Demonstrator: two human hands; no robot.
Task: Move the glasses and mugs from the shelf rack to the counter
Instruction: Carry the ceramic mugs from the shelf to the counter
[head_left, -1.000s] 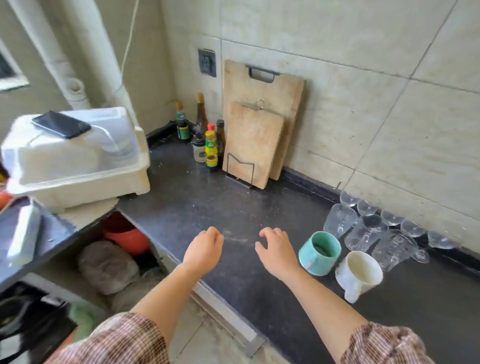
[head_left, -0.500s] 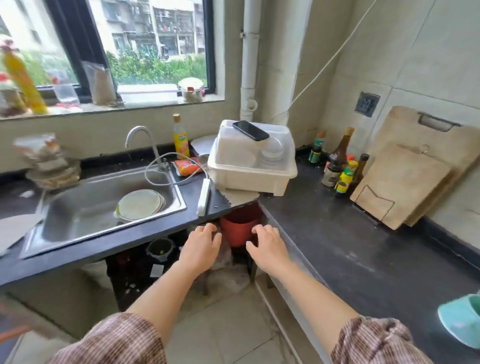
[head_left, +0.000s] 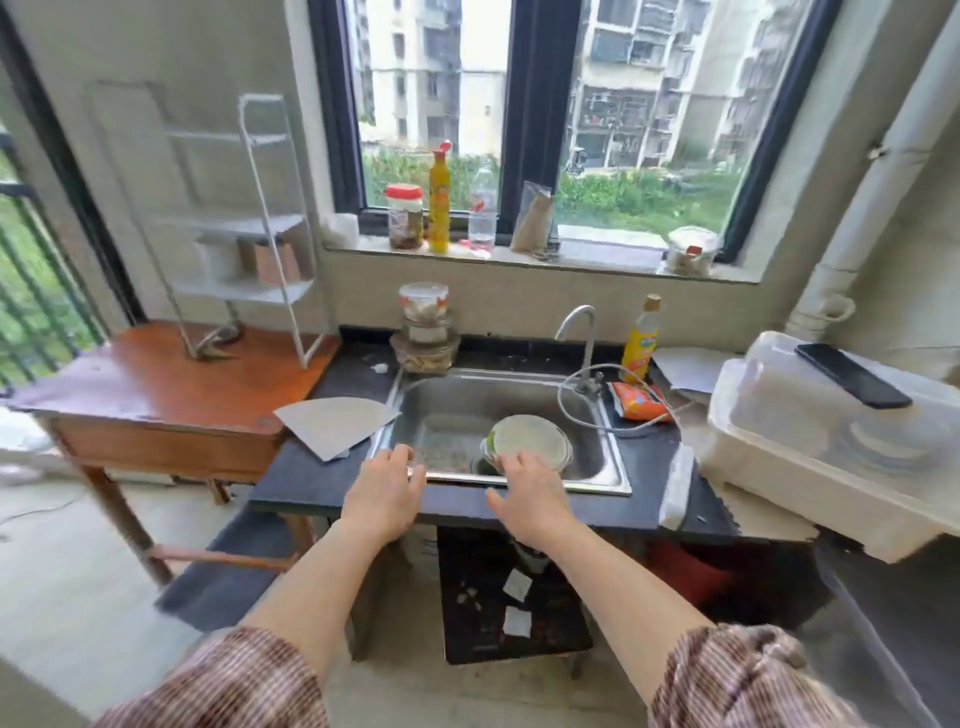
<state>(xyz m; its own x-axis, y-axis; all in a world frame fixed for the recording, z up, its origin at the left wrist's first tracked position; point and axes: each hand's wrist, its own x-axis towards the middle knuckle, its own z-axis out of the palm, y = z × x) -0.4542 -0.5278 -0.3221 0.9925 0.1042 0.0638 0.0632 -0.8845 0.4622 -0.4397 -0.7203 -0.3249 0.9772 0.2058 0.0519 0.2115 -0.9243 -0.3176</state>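
Note:
A white wire shelf rack (head_left: 262, 218) stands on a wooden table (head_left: 156, 395) at the far left, blurred. On its middle shelf sit a white mug (head_left: 215, 260) and a brownish mug (head_left: 272, 262). My left hand (head_left: 384, 493) and my right hand (head_left: 530, 493) hover side by side, both empty with fingers loosely spread, in front of the dark counter edge (head_left: 457, 506) by the sink. The rack is well to the left of both hands. The glasses and mugs on the counter are out of view.
A steel sink (head_left: 498, 426) holds a bowl with a plate (head_left: 530, 441). A white dish box (head_left: 841, 447) with a phone (head_left: 852, 374) on top sits at right. Stacked food tubs (head_left: 425, 332), a yellow bottle (head_left: 640, 332) and windowsill jars stand behind.
The view has swung left, from the counter with glasses and mugs, past the dish box, to the sink and the shelf rack. Both hands stay empty, held out in front.

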